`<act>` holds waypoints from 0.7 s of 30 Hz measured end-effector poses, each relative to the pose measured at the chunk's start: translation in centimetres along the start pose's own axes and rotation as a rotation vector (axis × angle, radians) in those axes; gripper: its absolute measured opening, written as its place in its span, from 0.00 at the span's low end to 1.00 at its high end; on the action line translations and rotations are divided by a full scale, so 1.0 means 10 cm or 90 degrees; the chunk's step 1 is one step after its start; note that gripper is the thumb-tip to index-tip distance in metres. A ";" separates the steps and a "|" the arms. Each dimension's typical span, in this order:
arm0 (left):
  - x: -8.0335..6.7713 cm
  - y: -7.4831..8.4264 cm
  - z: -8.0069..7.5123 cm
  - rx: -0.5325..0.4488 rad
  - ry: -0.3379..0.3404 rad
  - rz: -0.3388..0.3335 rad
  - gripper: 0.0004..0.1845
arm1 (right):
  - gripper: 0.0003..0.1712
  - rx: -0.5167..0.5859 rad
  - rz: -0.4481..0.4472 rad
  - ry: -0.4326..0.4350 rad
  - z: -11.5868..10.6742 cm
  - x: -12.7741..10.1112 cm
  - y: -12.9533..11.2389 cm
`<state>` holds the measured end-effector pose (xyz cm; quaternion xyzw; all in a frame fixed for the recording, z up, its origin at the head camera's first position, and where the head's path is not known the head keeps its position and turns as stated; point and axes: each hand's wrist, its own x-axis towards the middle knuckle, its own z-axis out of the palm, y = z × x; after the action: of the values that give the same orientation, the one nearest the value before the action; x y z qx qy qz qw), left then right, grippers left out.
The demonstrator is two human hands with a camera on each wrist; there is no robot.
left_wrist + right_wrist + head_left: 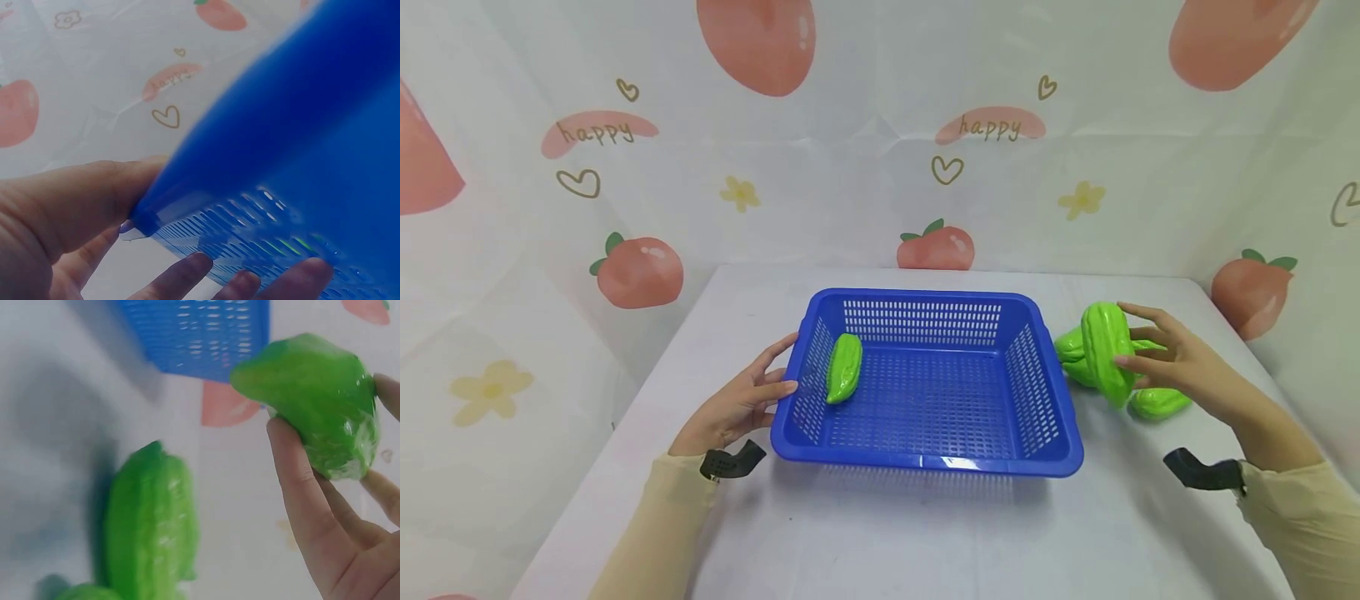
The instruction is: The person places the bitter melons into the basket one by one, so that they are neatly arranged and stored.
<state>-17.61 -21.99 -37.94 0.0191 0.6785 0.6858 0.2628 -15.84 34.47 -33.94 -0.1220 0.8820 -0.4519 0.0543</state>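
A blue slotted basket (925,461) sits mid-table with one green ridged gourd (844,368) lying inside against its left wall. My left hand (752,397) rests with straight fingers on the basket's left wall; in the left wrist view the fingers (187,272) press the slotted side of the basket (300,156) and the thumb lies by the rim. My right hand (1157,357) holds a second green gourd (1107,348) upright just right of the basket; the right wrist view shows that gourd (315,400) pinched between thumb and fingers.
More green gourds lie on the white table to the right of the basket, one (1159,403) beneath my right hand and one (1072,348) behind the held one; another gourd (150,525) shows in the right wrist view. A fruit-print backdrop (880,133) encloses the table.
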 end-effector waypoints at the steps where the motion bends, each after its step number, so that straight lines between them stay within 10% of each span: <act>1: 0.00 0.00 0.00 0.001 0.000 0.001 0.43 | 0.43 0.001 -0.002 0.003 -0.01 0.03 -0.04; 21: 0.01 -0.01 -0.01 0.003 -0.002 0.005 0.43 | 0.42 0.190 -0.021 0.076 0.27 0.60 -0.98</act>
<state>-17.71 -22.04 -38.05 0.0235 0.6793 0.6854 0.2610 -19.41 25.24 -27.48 -0.0998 0.8044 -0.5855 0.0117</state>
